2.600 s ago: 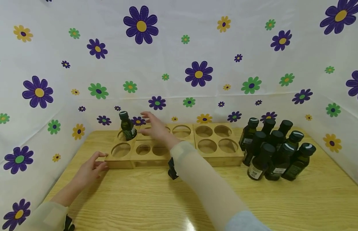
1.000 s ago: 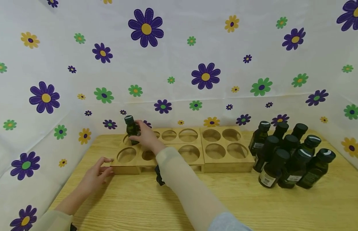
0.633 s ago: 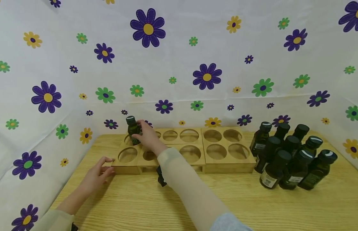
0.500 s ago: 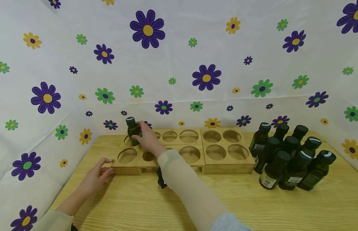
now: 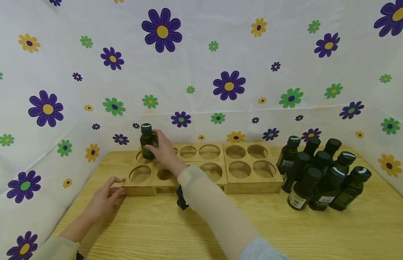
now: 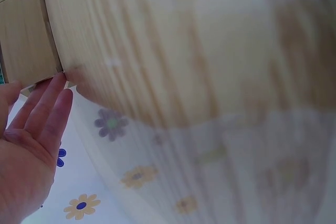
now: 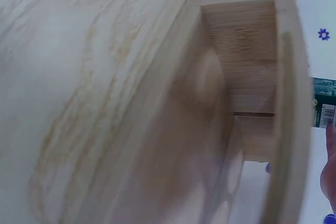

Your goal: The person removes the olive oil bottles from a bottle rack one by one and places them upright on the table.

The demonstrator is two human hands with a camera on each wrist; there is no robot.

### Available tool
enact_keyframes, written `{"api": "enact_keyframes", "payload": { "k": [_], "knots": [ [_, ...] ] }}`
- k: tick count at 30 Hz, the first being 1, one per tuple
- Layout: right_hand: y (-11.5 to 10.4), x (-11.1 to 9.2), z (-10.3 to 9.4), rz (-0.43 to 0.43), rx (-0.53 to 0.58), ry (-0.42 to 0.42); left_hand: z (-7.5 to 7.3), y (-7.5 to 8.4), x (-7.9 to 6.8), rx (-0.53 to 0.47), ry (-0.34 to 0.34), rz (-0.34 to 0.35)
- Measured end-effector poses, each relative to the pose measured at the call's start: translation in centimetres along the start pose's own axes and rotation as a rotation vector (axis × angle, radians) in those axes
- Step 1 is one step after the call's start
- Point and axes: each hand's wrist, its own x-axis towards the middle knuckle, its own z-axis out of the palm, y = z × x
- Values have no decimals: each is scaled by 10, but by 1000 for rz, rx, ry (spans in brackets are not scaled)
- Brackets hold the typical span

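Note:
My right hand (image 5: 165,150) grips a small dark green glass bottle (image 5: 147,142) with a dark screw cap. The bottle stands upright over the back-left hole of a wooden bottle rack (image 5: 253,187); whether its base clears the hole is hard to tell. Part of its label (image 7: 325,106) and a fingertip show at the edge of the right wrist view. With fairly straight fingers, my left hand (image 5: 102,200) touches the rack's front-left corner. That hand (image 6: 31,150) appears in the left wrist view against the wooden end panel (image 6: 29,35).
Several more dark bottles (image 5: 325,187) stand close together at the rack's right end. Round holes in two rows run along the rack, one a bare front-left hole (image 5: 140,174). A flower-printed cloth (image 5: 195,65) hangs behind and at both sides of the wooden table (image 5: 149,231).
My right hand has reached left and taken hold of the bottle, which now sits slightly higher than half a second ago. The left hand stays at the rack's corner. The head view has shifted slightly.

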Motion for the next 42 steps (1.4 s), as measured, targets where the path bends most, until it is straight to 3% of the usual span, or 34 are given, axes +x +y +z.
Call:
{"api": "enact_keyframes", "payload": {
  "k": [9,20,31,40,42],
  "knots": [
    [-15,-3,-27,-138,-20,19,-1,7,4,-7,-12,24],
    [-29,-25,-65,-171,-51,-44,-4,2,4,8,-13,25],
    [-27,-70,-105,-159,-41,-94,-1,-8,2,18,-13,23],
    [-31,-119,-144,-178,-77,-147,-1,-2,2,38,-21,46],
    [-31,-131,-153,-146,-60,-164,0,0,2,41,-24,47]
  ]
}}
